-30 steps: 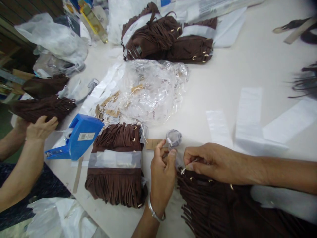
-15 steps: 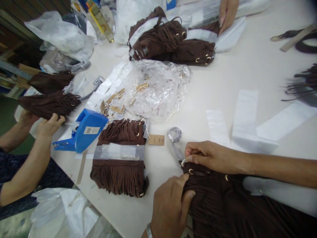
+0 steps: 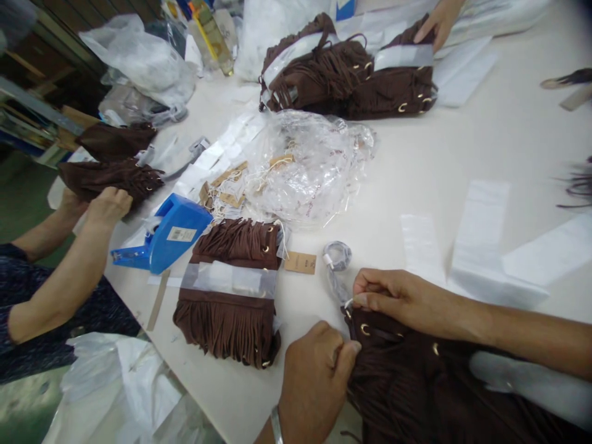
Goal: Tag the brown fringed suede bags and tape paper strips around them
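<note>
A dark brown fringed bag [image 3: 407,382] with gold eyelets lies at the lower right. My right hand [image 3: 393,302] is closed in a pinch at its upper left corner, on a bit of white string [image 3: 348,303]. Just below, my left hand [image 3: 314,376] has its fingers curled and its thumb at the bag's left edge. What those fingers hold is hidden. A wrapped grey coil [image 3: 337,256] lies by that corner. To the left rests another brown fringed bag [image 3: 226,320] with a translucent band [image 3: 231,280] around it and a brown paper tag [image 3: 300,263] on white string.
A blue tape dispenser [image 3: 178,231] stands left of centre. Clear plastic [image 3: 319,166] and loose tags [image 3: 226,194] lie mid-table, with more fringed bags [image 3: 319,71] behind. White strips [image 3: 481,228] lie right. Co-workers' hands [image 3: 108,206] handle bags at left and at the back.
The view has shifted, so things sit farther right. My left hand's fingers have curled in and slid off the fringe to the bag's edge. The back co-worker's hand now grips a banded bag.
</note>
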Tool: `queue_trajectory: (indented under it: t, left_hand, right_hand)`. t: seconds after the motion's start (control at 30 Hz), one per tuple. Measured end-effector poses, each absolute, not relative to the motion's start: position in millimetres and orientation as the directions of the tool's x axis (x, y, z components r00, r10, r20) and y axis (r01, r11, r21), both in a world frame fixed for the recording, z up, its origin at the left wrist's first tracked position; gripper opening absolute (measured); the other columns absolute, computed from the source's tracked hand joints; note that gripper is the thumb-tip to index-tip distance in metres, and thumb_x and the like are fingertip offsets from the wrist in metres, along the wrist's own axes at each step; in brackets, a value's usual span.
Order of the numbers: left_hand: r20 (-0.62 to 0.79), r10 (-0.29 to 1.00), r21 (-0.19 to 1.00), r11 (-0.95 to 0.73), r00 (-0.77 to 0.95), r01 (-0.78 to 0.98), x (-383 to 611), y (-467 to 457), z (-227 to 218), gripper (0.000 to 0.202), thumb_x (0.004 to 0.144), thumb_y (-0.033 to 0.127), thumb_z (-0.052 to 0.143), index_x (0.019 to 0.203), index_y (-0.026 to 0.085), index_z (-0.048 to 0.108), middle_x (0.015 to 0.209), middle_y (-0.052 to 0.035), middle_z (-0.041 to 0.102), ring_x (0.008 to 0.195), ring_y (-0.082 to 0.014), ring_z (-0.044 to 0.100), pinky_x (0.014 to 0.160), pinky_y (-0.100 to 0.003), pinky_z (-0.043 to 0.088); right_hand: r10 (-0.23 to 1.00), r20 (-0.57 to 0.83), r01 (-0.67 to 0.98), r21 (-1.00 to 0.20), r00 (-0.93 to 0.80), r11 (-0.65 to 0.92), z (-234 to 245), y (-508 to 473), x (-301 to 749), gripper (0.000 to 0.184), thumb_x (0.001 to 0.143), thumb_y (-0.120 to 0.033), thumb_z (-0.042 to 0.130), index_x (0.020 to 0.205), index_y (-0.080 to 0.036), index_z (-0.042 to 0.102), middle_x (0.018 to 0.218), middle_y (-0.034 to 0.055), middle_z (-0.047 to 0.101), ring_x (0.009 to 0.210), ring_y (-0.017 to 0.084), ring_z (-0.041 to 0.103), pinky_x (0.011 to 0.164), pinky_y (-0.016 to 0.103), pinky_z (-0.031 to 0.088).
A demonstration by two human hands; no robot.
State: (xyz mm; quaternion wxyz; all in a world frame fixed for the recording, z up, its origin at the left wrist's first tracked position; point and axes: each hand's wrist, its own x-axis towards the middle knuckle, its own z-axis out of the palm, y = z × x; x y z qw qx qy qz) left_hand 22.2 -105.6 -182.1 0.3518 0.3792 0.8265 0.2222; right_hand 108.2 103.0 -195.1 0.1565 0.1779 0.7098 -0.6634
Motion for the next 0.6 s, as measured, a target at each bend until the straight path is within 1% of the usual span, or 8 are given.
queue_trajectory:
  t: [0.07, 0.1, 0.17, 0.23, 0.3, 0.37, 0.5, 0.6]
  left_hand:
    - [-0.416, 0.774, 0.611, 0.626, -0.477, 0.485, 19.1, -103.0, -178.7, 0.013, 0.093, 0.031, 0.054, 0.086, 0.022, 0.060, 0.090, -0.0001, 0.061, 0.079, -0.0159, 0.057, 0.071, -0.029, 0.036]
    - [-0.416, 0.760, 0.612, 0.640, -0.499, 0.464, 17.1, -102.3, -177.8, 0.009, 0.090, 0.028, 0.058, 0.098, 0.024, 0.060, 0.098, -0.0004, 0.062, 0.081, -0.0163, 0.057, 0.073, -0.029, 0.037]
    - [-0.432, 0.714, 0.639, 0.673, -0.551, 0.372, 11.7, -100.7, -178.6, 0.036, 0.085, 0.023, 0.062, 0.120, 0.027, 0.054, 0.109, -0.0001, 0.061, 0.081, -0.0156, 0.058, 0.076, -0.029, 0.039]
    - [-0.460, 0.672, 0.682, 0.686, -0.580, 0.254, 5.5, -96.8, -182.2, 0.045, 0.086, 0.024, 0.061, 0.129, 0.029, 0.048, 0.108, 0.0010, 0.062, 0.077, -0.0142, 0.058, 0.075, -0.028, 0.040]
    - [-0.469, 0.660, 0.727, 0.666, -0.588, 0.168, 0.1, -90.2, -186.6, 0.037, 0.091, 0.030, 0.055, 0.127, 0.028, 0.050, 0.100, 0.0016, 0.064, 0.074, -0.0142, 0.058, 0.073, -0.028, 0.041]
    - [-0.456, 0.668, 0.764, 0.633, -0.588, 0.127, -3.5, -82.5, -190.2, 0.028, 0.094, 0.039, 0.051, 0.118, 0.025, 0.056, 0.090, 0.0015, 0.065, 0.074, -0.0151, 0.058, 0.070, -0.028, 0.040]
    - [-0.482, 0.665, 0.804, 0.594, -0.570, 0.013, -6.3, -72.3, -196.0, 0.033, 0.088, 0.049, 0.061, 0.106, 0.021, 0.059, 0.077, 0.0018, 0.063, 0.070, -0.0157, 0.059, 0.062, -0.025, 0.038]
    - [-0.520, 0.650, 0.804, 0.591, -0.554, -0.061, -7.4, -70.7, -199.9, 0.038, 0.083, 0.050, 0.068, 0.104, 0.020, 0.059, 0.078, 0.0014, 0.064, 0.070, -0.0150, 0.058, 0.060, -0.024, 0.038]
  right_hand:
    - [0.039, -0.469, 0.470, -0.882, -0.883, 0.025, -195.0, 102.7, 105.4, 0.019, 0.092, -0.038, 0.055, 0.087, -0.019, 0.056, 0.072, -0.0031, 0.058, 0.065, 0.011, 0.050, 0.060, 0.024, 0.037]
    - [0.036, -0.471, 0.472, -0.882, -0.881, 0.009, -195.1, 102.4, 103.7, 0.019, 0.092, -0.038, 0.056, 0.087, -0.019, 0.056, 0.072, -0.0031, 0.058, 0.066, 0.012, 0.050, 0.061, 0.024, 0.037]
    - [0.022, -0.480, 0.478, -0.877, -0.877, -0.050, -196.4, 101.3, 100.2, 0.020, 0.090, -0.039, 0.058, 0.086, -0.019, 0.056, 0.073, -0.0029, 0.058, 0.067, 0.012, 0.050, 0.061, 0.024, 0.037]
    - [0.011, -0.499, 0.493, -0.860, -0.867, -0.136, -199.2, 99.8, 97.1, 0.023, 0.088, -0.040, 0.061, 0.084, -0.019, 0.056, 0.073, -0.0028, 0.057, 0.067, 0.011, 0.049, 0.060, 0.024, 0.036]
    - [0.015, -0.511, 0.495, -0.840, -0.860, -0.221, -202.8, 98.6, 94.8, 0.026, 0.085, -0.043, 0.064, 0.085, -0.018, 0.056, 0.075, -0.0020, 0.058, 0.068, 0.011, 0.050, 0.062, 0.024, 0.037]
    - [0.022, -0.520, 0.493, -0.822, -0.854, -0.285, -205.6, 98.1, 93.5, 0.031, 0.083, -0.047, 0.066, 0.087, -0.018, 0.056, 0.079, 0.0002, 0.061, 0.072, 0.012, 0.053, 0.066, 0.025, 0.039]
    - [0.025, -0.516, 0.475, -0.806, -0.856, -0.354, -204.8, 96.9, 92.4, 0.038, 0.078, -0.051, 0.070, 0.088, -0.018, 0.056, 0.084, 0.0030, 0.064, 0.078, 0.015, 0.056, 0.072, 0.027, 0.042]
    - [0.022, -0.513, 0.473, -0.806, -0.858, -0.354, -199.4, 94.4, 92.6, 0.038, 0.079, -0.052, 0.070, 0.088, -0.018, 0.056, 0.079, 0.0011, 0.062, 0.070, 0.013, 0.054, 0.064, 0.025, 0.039]
